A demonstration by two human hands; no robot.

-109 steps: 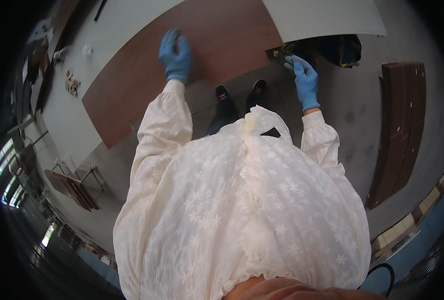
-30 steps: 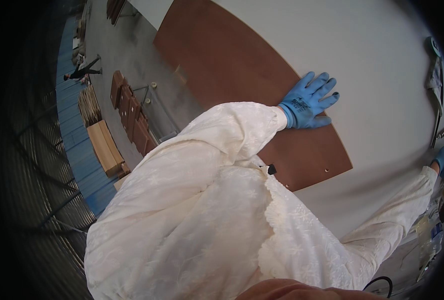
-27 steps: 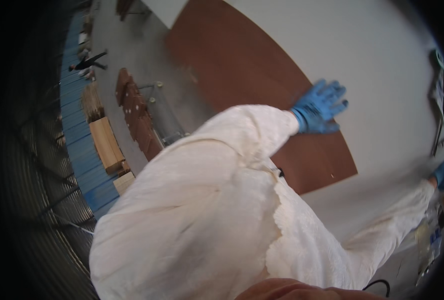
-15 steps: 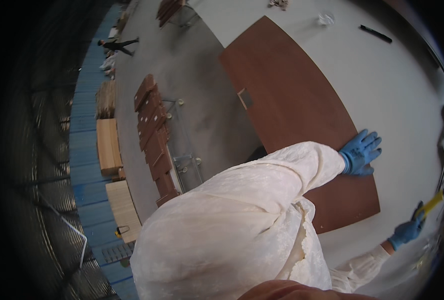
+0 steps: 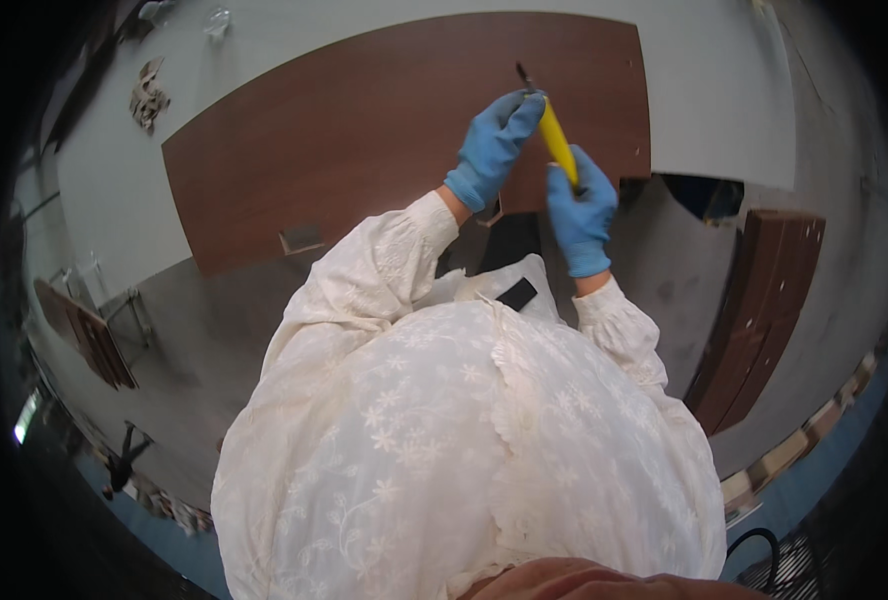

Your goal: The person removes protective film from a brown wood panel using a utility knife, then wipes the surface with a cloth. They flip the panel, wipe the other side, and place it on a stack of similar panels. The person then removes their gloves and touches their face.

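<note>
In the head view, the left hand [image 5: 497, 145], in a blue glove, pinches the neck of a yellow-handled tool [image 5: 558, 143] between thumb and fingers. The right hand [image 5: 581, 212], gloved alike, curls around the handle's near end. The tool slants between them, its dark tip poking out past the left fingertips, above the brown panel [image 5: 364, 120]; I cannot tell whether either hand touches the panel.

The panel's near edge passes under the right hand, and its short right edge lies a little to that hand's right. Beyond that edge, the white tabletop [image 5: 726, 110] offers bare room. Ahead of the left hand, brown surface runs to the curved far edge, with a white strip past it. Panel also stretches well to the left of this hand, where a rectangular cutout [image 5: 302, 239] breaks the near edge.

Far to the left hand's left, a crumpled cloth [image 5: 148, 97] sits apart from the panel. To the right hand's right, bare grey floor [image 5: 689, 275] separates it from the stacked brown boards [image 5: 759, 320].
</note>
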